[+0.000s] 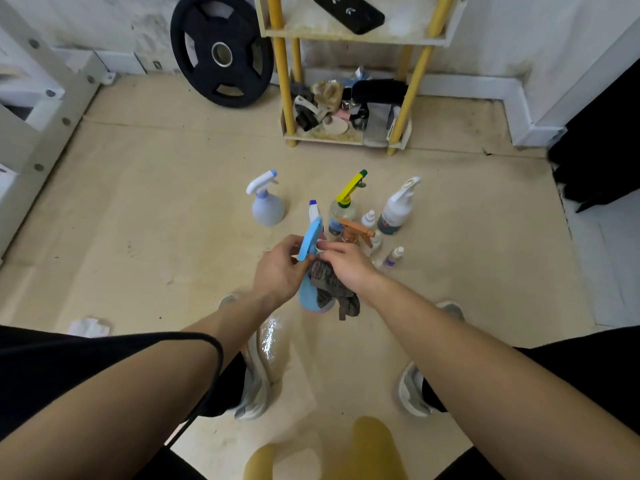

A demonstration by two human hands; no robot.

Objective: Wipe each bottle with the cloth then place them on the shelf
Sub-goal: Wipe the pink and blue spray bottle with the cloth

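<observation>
A beige floor [156,202] carries a yellow-posted shelf [346,38] by the far wall, with a black weight plate [178,53] leaning to its left. The light blue spray bottle [308,296] sits between both hands, nearer than the standing lilac spray bottle [267,209], white bottle [394,213] and yellow-trigger bottle [343,213]. The left hand [277,271] curls its fingers round the neck under the trigger. The right hand [346,265] bunches its fingers on the dark cloth [332,289], pressing it to the neck
</observation>
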